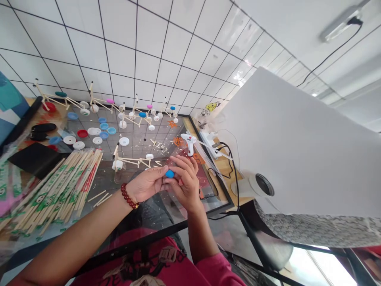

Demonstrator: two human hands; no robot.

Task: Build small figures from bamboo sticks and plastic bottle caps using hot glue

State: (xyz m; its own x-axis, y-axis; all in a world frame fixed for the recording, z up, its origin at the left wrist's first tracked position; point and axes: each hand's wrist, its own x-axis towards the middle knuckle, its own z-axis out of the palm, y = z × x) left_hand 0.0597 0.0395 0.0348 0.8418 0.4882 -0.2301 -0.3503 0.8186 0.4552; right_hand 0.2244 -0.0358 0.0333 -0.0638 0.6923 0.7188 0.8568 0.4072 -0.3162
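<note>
A small, rounded blue lump [169, 174], which looks like modelling clay, is pinched between the fingers of both my hands. My left hand [149, 184], with a red bead bracelet [128, 196] at the wrist, grips it between thumb and finger. On the other side, my right hand [187, 184] closes its fingertips on the same lump. Just beyond the hands stands a wheeled model [133, 161] built from sticks with white bottle-cap wheels. Near my right fingers, a white glue gun [189, 143] rests on the glass tabletop [125, 141].
Several similar stick models [137, 115] with coloured lumps line the back by the tiled wall [119, 51]. Loose bottle caps [95, 131] and packaged chopsticks [64, 190] lie at left. Cables, a power strip [210, 145] and a white jar [253, 185] are at right.
</note>
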